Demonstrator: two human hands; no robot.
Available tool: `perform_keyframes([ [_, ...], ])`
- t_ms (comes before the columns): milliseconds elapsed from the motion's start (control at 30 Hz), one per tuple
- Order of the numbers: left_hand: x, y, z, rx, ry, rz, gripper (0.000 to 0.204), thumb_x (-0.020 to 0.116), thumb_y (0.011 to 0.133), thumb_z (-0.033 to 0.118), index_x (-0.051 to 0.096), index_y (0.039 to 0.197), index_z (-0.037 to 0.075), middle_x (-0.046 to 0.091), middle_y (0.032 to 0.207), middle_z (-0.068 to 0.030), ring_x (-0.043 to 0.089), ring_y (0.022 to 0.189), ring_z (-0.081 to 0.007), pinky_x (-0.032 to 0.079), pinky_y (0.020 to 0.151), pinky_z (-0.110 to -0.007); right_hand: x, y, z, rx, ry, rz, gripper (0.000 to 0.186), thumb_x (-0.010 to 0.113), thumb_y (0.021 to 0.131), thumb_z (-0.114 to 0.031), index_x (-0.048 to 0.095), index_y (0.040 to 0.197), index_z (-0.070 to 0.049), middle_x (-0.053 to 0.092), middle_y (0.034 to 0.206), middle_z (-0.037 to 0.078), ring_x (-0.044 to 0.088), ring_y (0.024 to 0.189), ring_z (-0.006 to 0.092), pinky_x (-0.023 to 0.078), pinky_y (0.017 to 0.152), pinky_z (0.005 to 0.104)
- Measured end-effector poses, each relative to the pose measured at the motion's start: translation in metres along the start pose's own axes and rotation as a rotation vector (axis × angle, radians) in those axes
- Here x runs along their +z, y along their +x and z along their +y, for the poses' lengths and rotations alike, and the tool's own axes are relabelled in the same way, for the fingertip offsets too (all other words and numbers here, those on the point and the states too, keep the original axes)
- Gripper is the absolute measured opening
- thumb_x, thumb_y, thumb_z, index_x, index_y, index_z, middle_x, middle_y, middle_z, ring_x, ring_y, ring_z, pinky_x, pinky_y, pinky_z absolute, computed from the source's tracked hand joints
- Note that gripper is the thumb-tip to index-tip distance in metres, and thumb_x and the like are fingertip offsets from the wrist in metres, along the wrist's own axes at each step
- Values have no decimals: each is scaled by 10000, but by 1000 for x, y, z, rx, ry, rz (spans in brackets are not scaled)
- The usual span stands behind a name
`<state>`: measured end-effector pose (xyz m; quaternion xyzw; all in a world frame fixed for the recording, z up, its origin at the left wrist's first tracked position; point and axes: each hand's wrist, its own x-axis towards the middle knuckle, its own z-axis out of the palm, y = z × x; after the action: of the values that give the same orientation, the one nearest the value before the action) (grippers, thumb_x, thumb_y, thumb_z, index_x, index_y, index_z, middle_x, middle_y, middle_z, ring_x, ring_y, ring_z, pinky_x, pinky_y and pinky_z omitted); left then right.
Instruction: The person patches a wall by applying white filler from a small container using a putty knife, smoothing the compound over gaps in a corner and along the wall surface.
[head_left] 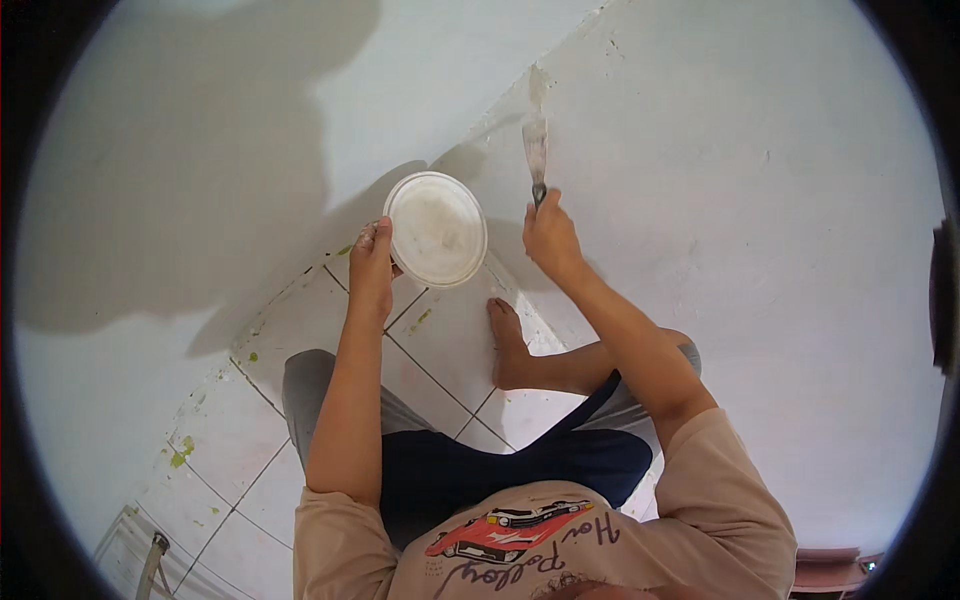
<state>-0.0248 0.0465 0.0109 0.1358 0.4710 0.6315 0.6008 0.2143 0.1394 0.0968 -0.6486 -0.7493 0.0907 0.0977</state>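
Observation:
My left hand (372, 262) grips the rim of a round white lid (438, 230), thumb on top and fingers beneath. The lid's face carries a thin beige smear near its middle. In my right hand (552, 238) is a putty knife (536, 150), held by its dark handle with the broad blade pointing up and away. The blade is close to the white wall (690, 180) near the corner; whether it touches cannot be made out. Just beyond its edge, a damp beige-grey patch (538, 85) marks the wall. White residue sticks to my left fingers.
Two white walls meet at a corner line ahead. White floor tiles (280, 440) with dark joints and yellow-green spots (182, 452) lie below. My bare foot (508, 345) rests near the right wall's base. A metal-legged object (152, 565) stands at lower left, a reddish one (830, 570) at lower right.

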Motion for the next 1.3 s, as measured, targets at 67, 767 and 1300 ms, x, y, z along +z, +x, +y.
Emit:
perform_keyframes([
  [67,-2,1,-1,0,-7,0,405,543,1017,433,610,1172,65,680,1040,-42,654,925,-132,532,791,-323,-10,19,-15,-64,-85,114,289,517,973,-159,357,1061,65,643,771,309,651,709,500,545,647,542],
  [767,17,-22,18,35,-155,68,286,550,1027,334,589,1139,73,677,1063,-31,659,912,-119,509,736,-264,2,48,-30,4,111,265,255,519,982,-165,389,1082,31,649,780,298,657,719,478,533,629,550],
  [1300,41,-103,59,207,-139,282,361,499,1045,250,555,1288,-10,649,1252,-111,634,1137,-191,522,963,-346,40,67,-24,-32,739,160,282,512,985,-107,380,1201,19,641,823,280,637,770,486,495,674,537],
])
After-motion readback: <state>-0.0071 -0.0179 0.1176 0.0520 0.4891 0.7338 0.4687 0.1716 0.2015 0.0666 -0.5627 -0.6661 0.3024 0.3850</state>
